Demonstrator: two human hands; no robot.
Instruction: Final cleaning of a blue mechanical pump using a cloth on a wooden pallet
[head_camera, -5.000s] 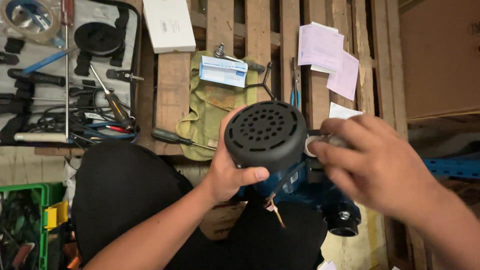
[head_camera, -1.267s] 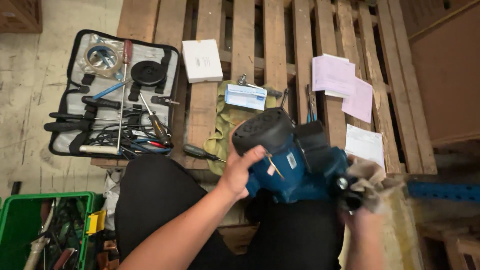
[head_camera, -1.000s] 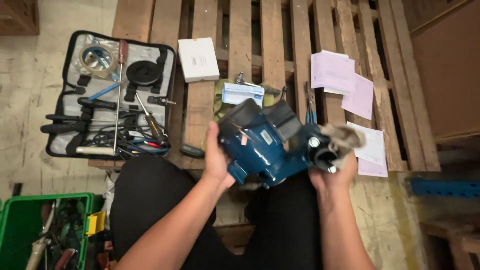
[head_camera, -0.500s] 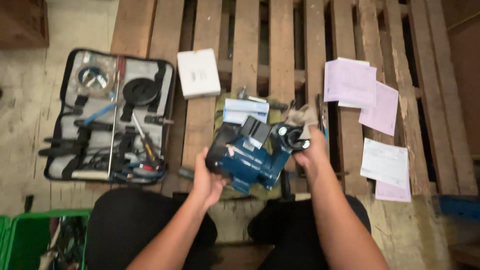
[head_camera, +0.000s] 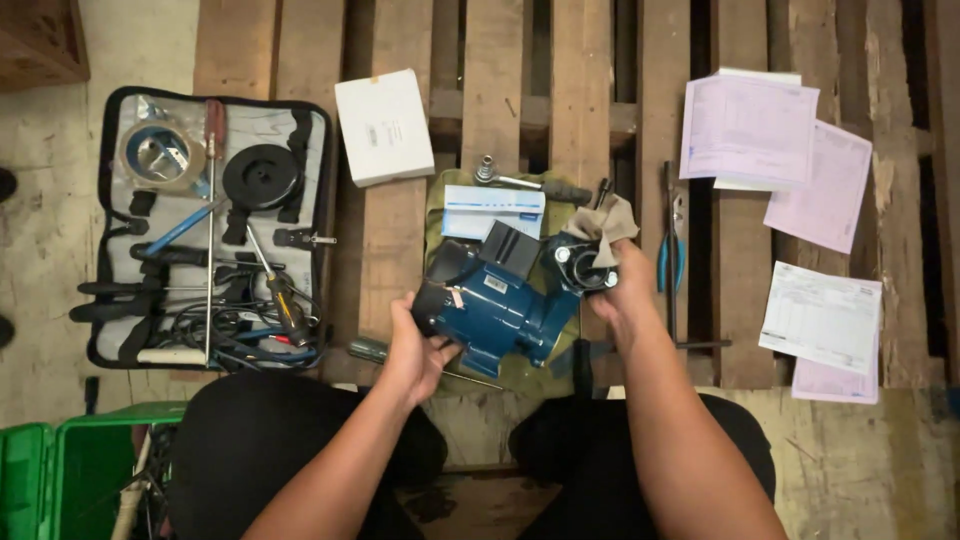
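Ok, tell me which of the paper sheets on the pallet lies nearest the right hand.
The white printed sheet, lower right on the pallet, lies nearest the right hand. The pink sheets lie farther up or farther right.

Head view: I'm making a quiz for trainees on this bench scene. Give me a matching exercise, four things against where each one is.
Things:
1. blue pump motor
2. white box
3. tool roll
4. blue-handled pliers

Places:
A. lying open on the left
B. between the left hand and right hand
C. on the slats beside the pink papers
D. on the pallet above the green cloth

Pairs: 1-B, 2-D, 3-A, 4-C
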